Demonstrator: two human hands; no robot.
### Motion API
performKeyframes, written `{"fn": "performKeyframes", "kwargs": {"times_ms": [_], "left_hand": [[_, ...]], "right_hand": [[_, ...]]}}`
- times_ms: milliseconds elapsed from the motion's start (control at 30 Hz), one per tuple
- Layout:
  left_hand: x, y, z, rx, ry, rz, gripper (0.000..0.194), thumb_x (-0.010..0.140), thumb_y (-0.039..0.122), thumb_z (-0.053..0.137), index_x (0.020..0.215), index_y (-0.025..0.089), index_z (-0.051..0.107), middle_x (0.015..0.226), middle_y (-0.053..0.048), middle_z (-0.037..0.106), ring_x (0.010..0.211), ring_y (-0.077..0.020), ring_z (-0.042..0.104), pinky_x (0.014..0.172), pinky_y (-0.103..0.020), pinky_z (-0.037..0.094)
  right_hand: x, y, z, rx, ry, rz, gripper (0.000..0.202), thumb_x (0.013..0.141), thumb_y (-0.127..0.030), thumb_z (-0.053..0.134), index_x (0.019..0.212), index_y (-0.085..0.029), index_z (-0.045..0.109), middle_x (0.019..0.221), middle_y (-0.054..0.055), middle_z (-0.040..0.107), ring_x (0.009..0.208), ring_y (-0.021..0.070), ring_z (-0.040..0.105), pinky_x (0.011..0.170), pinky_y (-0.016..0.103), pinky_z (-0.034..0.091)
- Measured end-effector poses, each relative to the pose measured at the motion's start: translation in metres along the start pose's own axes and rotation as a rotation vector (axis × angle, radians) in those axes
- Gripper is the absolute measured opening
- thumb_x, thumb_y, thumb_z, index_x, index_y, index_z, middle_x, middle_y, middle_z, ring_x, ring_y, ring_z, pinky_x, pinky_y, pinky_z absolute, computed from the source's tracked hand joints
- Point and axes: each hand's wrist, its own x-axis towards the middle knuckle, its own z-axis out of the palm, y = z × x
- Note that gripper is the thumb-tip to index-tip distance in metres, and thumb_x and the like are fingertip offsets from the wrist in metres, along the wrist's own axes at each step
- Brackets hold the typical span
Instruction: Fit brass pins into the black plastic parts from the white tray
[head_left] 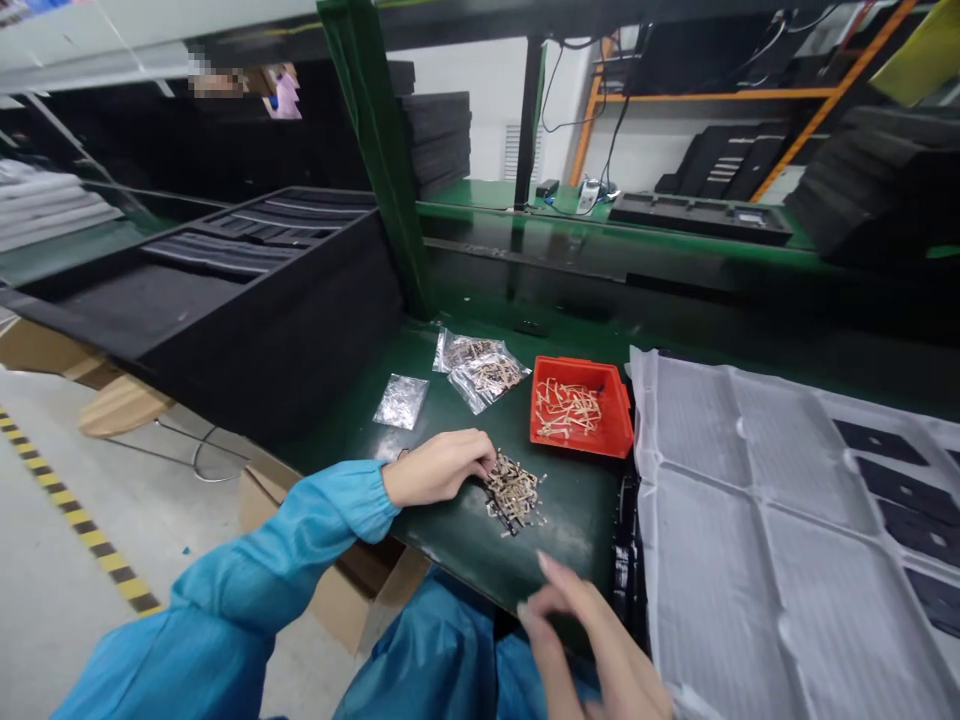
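Observation:
My left hand (442,467) reaches the left edge of a loose pile of small flat beige-and-dark parts (514,494) on the green bench top. Its fingers are bent and pressed together at the pile; whatever is between the fingertips is hidden. My right hand (592,640) is held nearer to me at the bench's front edge, thumb and forefinger apart, with nothing seen between them. Beyond the pile stands a red bin (619,425) holding thin pale strips (568,408). Clear bags of similar small parts (491,375) lie left of the bin.
A flat clear bag (401,402) lies farther left. Grey-white sheeting (709,520) with dark flat pieces (907,490) covers the right side. A large black compartment tray (262,290) borders the left. A green post (379,150) rises behind. Cardboard boxes (345,600) stand below the front edge.

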Motion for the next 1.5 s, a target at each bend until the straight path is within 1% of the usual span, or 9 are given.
{"fn": "performKeyframes", "kwargs": {"times_ms": [67, 167, 367, 700, 867, 1000, 1100, 1167, 1500], "left_hand": [[-0.003, 0.003, -0.002, -0.004, 0.041, 0.02, 0.012, 0.107, 0.012, 0.055, 0.106, 0.013, 0.067, 0.095, -0.004, 0.071, 0.086, -0.0173, 0.07, 0.078, -0.031, 0.061], [-0.007, 0.006, -0.002, 0.013, 0.099, 0.057, 0.024, 0.107, 0.008, 0.048, 0.118, 0.013, 0.069, 0.099, -0.008, 0.071, 0.092, -0.0183, 0.069, 0.083, -0.029, 0.059], [-0.014, 0.006, 0.002, 0.081, 0.224, 0.168, 0.031, 0.104, 0.004, 0.05, 0.11, 0.019, 0.076, 0.099, -0.009, 0.074, 0.092, -0.0192, 0.068, 0.086, -0.033, 0.054], [-0.018, 0.011, 0.008, 0.182, 0.39, 0.314, 0.028, 0.104, 0.007, 0.053, 0.121, 0.019, 0.072, 0.097, -0.009, 0.077, 0.09, -0.0213, 0.068, 0.079, -0.037, 0.056], [-0.02, 0.016, 0.005, 0.193, 0.348, 0.334, 0.029, 0.104, 0.008, 0.053, 0.127, 0.018, 0.069, 0.095, -0.009, 0.078, 0.089, -0.0219, 0.07, 0.076, -0.035, 0.055], [-0.017, 0.024, -0.007, 0.162, 0.216, 0.288, 0.032, 0.102, 0.001, 0.047, 0.113, 0.018, 0.072, 0.093, -0.008, 0.076, 0.086, -0.0196, 0.067, 0.077, -0.034, 0.054], [-0.013, 0.027, -0.018, 0.165, 0.102, 0.272, 0.037, 0.099, -0.004, 0.043, 0.106, 0.018, 0.072, 0.092, -0.008, 0.073, 0.083, -0.0191, 0.062, 0.075, -0.033, 0.052], [-0.012, 0.029, -0.023, 0.185, 0.032, 0.276, 0.036, 0.098, -0.004, 0.043, 0.103, 0.017, 0.072, 0.091, -0.008, 0.071, 0.081, -0.0201, 0.059, 0.074, -0.034, 0.05], [-0.004, 0.03, -0.032, 0.31, -0.212, 0.341, 0.022, 0.094, 0.001, 0.059, 0.088, 0.018, 0.071, 0.089, -0.008, 0.067, 0.081, -0.0231, 0.056, 0.068, -0.038, 0.043]], "right_hand": [[0.012, 0.003, 0.018, 0.169, -0.043, 0.249, 0.02, 0.097, -0.036, 0.07, 0.114, -0.027, 0.077, 0.086, 0.004, 0.076, 0.074, 0.0176, 0.07, 0.074, 0.029, 0.06], [0.029, 0.015, 0.04, 0.312, -0.151, 0.444, 0.036, 0.092, -0.055, 0.073, 0.102, -0.02, 0.077, 0.08, 0.006, 0.076, 0.065, 0.0155, 0.069, 0.059, 0.024, 0.056], [0.053, 0.018, 0.051, 0.575, -0.232, 0.619, 0.057, 0.087, -0.072, 0.07, 0.1, -0.016, 0.073, 0.066, 0.0, 0.065, 0.055, 0.0114, 0.059, 0.044, 0.019, 0.046], [0.066, 0.011, 0.046, 0.777, -0.333, 0.703, 0.049, 0.086, -0.065, 0.073, 0.096, -0.017, 0.069, 0.062, -0.003, 0.058, 0.054, 0.0099, 0.056, 0.047, 0.019, 0.04], [0.059, 0.013, 0.044, 0.568, -0.286, 0.548, 0.041, 0.098, -0.059, 0.059, 0.089, -0.019, 0.068, 0.063, -0.001, 0.062, 0.055, 0.0123, 0.058, 0.05, 0.023, 0.046], [0.05, 0.014, 0.038, 0.252, -0.203, 0.278, 0.024, 0.103, -0.042, 0.06, 0.103, -0.023, 0.074, 0.081, 0.002, 0.075, 0.072, 0.0131, 0.071, 0.068, 0.023, 0.055], [0.046, 0.015, 0.033, 0.069, -0.227, 0.062, 0.021, 0.103, -0.031, 0.059, 0.114, -0.024, 0.074, 0.104, 0.005, 0.081, 0.091, 0.0174, 0.077, 0.082, 0.027, 0.058], [0.046, 0.015, 0.031, -0.034, -0.247, -0.052, 0.021, 0.104, -0.026, 0.055, 0.114, -0.023, 0.074, 0.105, 0.006, 0.081, 0.095, 0.0196, 0.078, 0.088, 0.03, 0.059], [0.049, 0.016, 0.031, -0.349, -0.358, -0.348, 0.025, 0.107, -0.016, 0.043, 0.113, -0.018, 0.068, 0.095, 0.008, 0.079, 0.081, 0.0231, 0.078, 0.077, 0.037, 0.06]]}}
